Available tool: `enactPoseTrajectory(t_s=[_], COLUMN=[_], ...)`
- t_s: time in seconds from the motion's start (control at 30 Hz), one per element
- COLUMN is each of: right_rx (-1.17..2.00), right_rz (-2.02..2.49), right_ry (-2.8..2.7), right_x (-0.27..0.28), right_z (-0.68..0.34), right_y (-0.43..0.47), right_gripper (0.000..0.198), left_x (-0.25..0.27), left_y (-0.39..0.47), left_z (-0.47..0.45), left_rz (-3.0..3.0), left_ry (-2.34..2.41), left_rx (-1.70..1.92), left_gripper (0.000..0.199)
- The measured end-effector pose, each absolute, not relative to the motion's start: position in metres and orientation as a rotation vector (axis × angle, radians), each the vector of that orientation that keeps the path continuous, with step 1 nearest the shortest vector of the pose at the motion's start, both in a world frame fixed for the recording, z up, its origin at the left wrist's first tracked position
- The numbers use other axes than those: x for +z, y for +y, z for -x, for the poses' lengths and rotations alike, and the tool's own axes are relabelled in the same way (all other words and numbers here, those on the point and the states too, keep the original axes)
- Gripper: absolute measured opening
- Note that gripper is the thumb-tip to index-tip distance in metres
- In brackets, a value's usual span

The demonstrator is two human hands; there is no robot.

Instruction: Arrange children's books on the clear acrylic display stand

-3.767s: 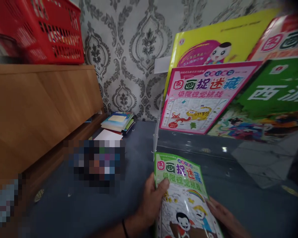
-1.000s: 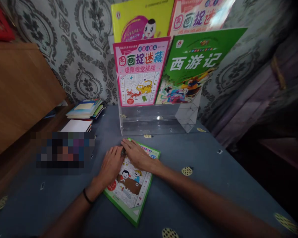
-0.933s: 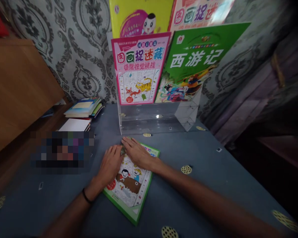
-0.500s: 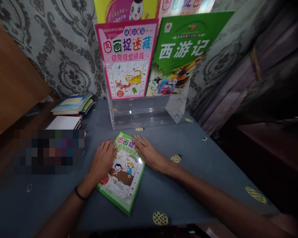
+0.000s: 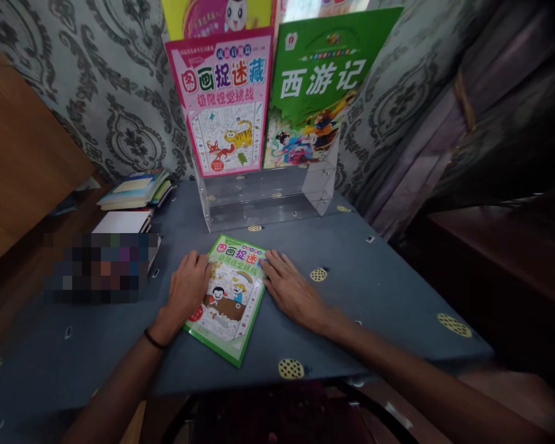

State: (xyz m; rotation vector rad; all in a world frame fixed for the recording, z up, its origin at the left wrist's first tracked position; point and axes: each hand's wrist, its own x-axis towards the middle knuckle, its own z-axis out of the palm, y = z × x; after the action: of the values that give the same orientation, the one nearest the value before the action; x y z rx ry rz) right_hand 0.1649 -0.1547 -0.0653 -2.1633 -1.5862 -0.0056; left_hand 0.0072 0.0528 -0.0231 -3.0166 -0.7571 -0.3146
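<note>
The green-bordered booklet lies flat on the blue-grey tablecloth, between the two hands, with its cover upward and turned at an angle. The left hand rests palm down along its left edge, its fingers close together and slightly bent, and a dark wristband is on this wrist. The right hand is laid with spread fingers, whose tips cover the upper right corner of the cover; neither hand is closed around the booklet. In the earliest frame both hands were holding it raised; one second ago it was already down, and the hands nearly met over its upper part. Now they are well apart, and more of the title has become visible beside the right fingertips. Beyond both hands stands the clear rack, which carries the pink book and, at its right, the green book, as before. Farther than the left hand, and to its left, the stack of books also stays; the patch nearer to this hand is pixelated, so I cannot tell its content.
</note>
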Motion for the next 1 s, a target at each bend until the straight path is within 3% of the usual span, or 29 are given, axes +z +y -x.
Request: enactPoseTrajectory(t_s=[0.3, 0.67, 1.0], right_rx=[0.127, 0.302, 0.468], right_rz=[2.027, 1.676, 1.492], right_ry=[-1.664, -1.771, -1.992], right_x=[-0.054, -0.047, -0.031], right_z=[-0.190, -0.104, -0.085], right_y=[-0.145, -0.229, -0.218], right_gripper=[0.050, 0.054, 0.053], left_x=[-0.018, -0.014, -0.022], left_y=[0.023, 0.019, 0.024], left_z=[0.023, 0.026, 0.031], left_rz=[2.969, 2.994, 3.059], left_ry=[-0.954, -0.998, -0.924], left_rx=[-0.184, -0.213, -0.372], left_gripper=[0.024, 0.023, 0.024])
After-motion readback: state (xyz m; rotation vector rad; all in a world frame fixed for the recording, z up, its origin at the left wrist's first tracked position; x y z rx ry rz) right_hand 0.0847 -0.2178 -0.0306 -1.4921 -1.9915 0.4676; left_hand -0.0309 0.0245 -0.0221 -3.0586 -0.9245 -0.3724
